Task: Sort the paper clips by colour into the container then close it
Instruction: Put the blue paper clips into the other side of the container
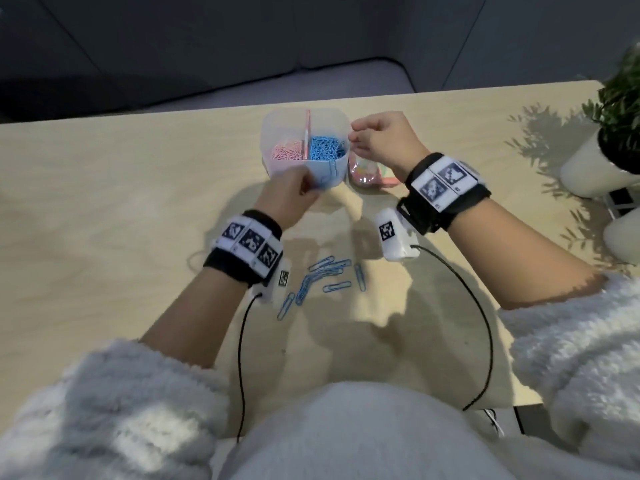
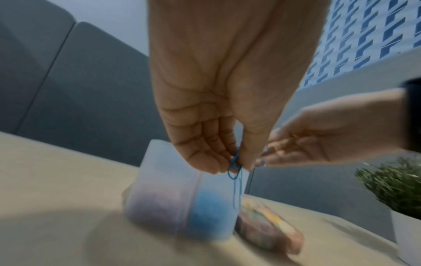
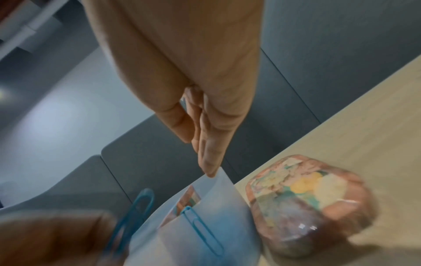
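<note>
The left hand pinches blue paper clips in its grip beside the container; the right hand is loosely curled, empty.

We see dim room light with a brighter patch from the right casting leafy plant shadows across the table, while both wrist views smear with motion blur and bend at their edges

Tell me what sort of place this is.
Probably an office or lounge seating area, though that is a guess. A light wooden table stands before a grey upholstered sofa, a potted plant sits at the table's right edge, and the left wrist view shows a tall building through a window.
</note>
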